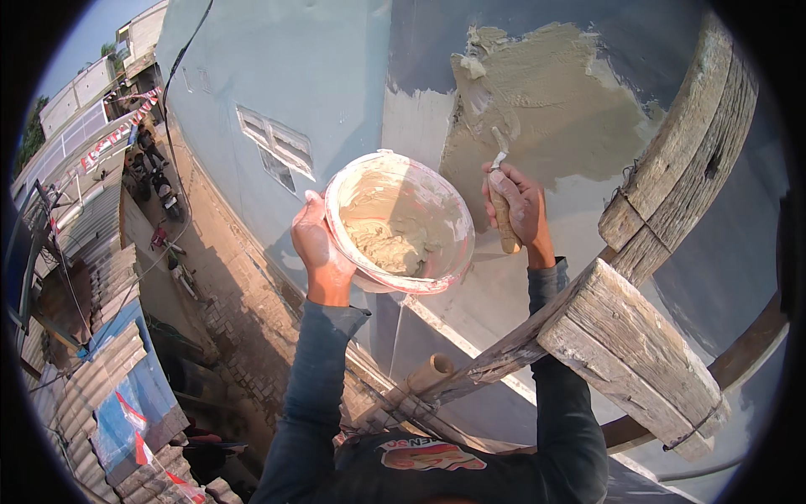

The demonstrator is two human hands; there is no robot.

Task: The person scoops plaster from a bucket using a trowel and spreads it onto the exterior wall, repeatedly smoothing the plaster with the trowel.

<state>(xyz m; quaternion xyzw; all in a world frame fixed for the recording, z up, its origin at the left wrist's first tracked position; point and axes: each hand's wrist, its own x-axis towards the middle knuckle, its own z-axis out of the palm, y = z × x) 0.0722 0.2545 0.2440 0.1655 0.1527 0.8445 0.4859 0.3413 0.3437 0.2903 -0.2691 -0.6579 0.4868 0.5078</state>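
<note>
My left hand (pixel 319 248) grips the side of a white and pink plastic bucket (pixel 453 252), which holds thick beige plaster (pixel 386 244). Just right of the bucket, my right hand (pixel 519 206) is closed round the wooden handle of a trowel (pixel 501 151). Its small metal head points up over a rough patch of wet plaster (pixel 546 101) on the wall. Whether the blade touches the plaster, I cannot tell. The wall (pixel 285 67) is painted pale blue and dark grey around that patch.
Weathered timber beams (pixel 680 160), a lashed wooden block (pixel 630 353) and a pole (pixel 432 374) cross at my right and below. Far down left lie a brick alley (pixel 218 302), parked motorbikes (pixel 164 189), corrugated roofs (pixel 101 378), hanging wires and red-white bunting. A window (pixel 273 147) is left of the bucket.
</note>
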